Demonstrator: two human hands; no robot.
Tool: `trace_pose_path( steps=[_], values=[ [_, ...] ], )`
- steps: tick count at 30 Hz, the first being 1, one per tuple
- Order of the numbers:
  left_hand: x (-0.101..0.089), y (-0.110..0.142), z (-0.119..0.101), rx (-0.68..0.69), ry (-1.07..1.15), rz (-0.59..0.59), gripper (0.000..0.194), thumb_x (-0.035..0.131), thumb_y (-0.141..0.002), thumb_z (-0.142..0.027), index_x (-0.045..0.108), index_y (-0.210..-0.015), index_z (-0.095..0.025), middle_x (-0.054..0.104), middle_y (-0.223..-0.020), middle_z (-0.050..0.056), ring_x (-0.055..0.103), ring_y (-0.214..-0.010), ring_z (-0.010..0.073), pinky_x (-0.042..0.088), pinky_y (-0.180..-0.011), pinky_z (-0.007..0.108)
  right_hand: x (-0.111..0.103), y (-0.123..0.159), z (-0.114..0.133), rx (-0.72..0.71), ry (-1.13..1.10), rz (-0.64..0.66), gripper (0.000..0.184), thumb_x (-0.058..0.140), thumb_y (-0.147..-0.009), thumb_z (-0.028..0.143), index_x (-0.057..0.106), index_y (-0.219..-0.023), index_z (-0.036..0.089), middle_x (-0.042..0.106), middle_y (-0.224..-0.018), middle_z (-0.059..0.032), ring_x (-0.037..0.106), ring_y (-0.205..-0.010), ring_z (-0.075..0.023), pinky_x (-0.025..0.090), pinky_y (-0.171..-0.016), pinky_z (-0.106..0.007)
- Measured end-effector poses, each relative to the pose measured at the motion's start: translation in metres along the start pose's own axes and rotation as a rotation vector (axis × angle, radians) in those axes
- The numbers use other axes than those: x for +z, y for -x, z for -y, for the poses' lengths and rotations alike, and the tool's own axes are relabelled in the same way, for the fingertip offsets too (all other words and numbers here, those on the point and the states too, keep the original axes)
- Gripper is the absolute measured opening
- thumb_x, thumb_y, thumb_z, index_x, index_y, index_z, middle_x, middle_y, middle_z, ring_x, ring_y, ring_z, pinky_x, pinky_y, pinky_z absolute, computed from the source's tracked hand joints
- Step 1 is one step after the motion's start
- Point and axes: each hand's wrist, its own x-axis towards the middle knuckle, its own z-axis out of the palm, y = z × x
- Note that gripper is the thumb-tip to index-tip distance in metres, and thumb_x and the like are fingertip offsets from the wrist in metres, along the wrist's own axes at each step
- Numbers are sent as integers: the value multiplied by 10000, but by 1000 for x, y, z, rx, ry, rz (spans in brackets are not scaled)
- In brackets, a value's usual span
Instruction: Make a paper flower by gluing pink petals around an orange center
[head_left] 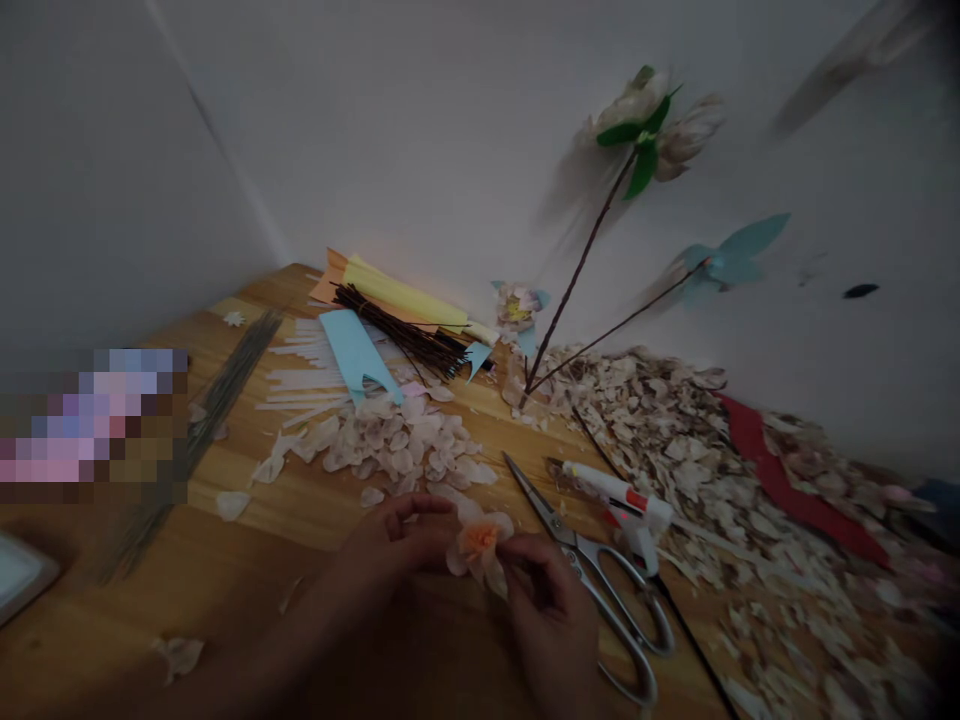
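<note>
Between my two hands is a small handmade flower (481,541) with pale, see-through petals and an orange centre. From its left side, my left hand (411,538) is closed around it; the fingertips are partly behind the petals. My right hand (551,600) pinches at the flower's right edge, thumb and forefinger against a petal. Whether a stem is below the bloom is hidden. A heap of loose pale petals (401,440) lies just beyond my left hand. Close to my right hand, silver scissors (592,560) rest on the table, beside a white glue gun (626,505).
On the wooden table (289,555) are thin wires (232,380), bundled brown stems (405,330), blue paper (356,350) and yellow paper (405,293). Dried petals (675,420) with a red strip (795,480) cover the right. Finished flowers (634,115) lean against the wall.
</note>
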Motion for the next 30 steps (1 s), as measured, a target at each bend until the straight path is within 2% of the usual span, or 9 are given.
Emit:
trace_pose_path(
  steps=[4,10,16,19,23,30],
  values=[
    [-1,-2,2,3,-25,-26,420,782,-536,-267,610,-907,-171,715,-708,24,664,-634,180,489,-636,294,1,0,-1,-25,20,-10,143,607,-686,123,677,-708,246,683,-655,15,644,-602,-146,525,-571,-226],
    [-2,-3,2,15,-6,-11,420,786,-547,-270,622,-912,-143,721,-672,33,662,-592,159,491,-594,258,-1,2,-3,-111,90,34,198,594,-722,112,668,-783,284,696,-726,37,652,-663,-128,528,-622,-209],
    [-3,-10,6,-49,-7,-48,536,833,-435,-283,636,-912,-141,737,-711,46,660,-540,164,496,-539,258,-5,0,-1,-210,159,52,190,588,-738,125,664,-805,286,707,-737,31,659,-651,-145,534,-600,-231],
    [-3,-11,7,-57,-7,-51,552,834,-433,-289,641,-928,-136,741,-749,67,684,-607,196,504,-563,267,-5,0,0,-228,186,46,164,597,-737,136,664,-788,277,705,-707,31,656,-611,-144,531,-569,-229],
    [-1,-9,5,-51,-10,-62,525,820,-457,-279,642,-929,-136,732,-673,53,691,-623,215,515,-594,289,-4,1,-2,-228,211,53,148,595,-742,141,658,-778,269,702,-700,25,657,-614,-153,532,-571,-240],
    [0,-7,2,-75,-16,-56,499,806,-489,-255,630,-943,-147,737,-687,40,682,-604,186,506,-572,264,-6,0,-4,-225,215,82,133,600,-751,147,651,-782,265,695,-693,33,654,-618,-139,523,-568,-217]
  ],
)
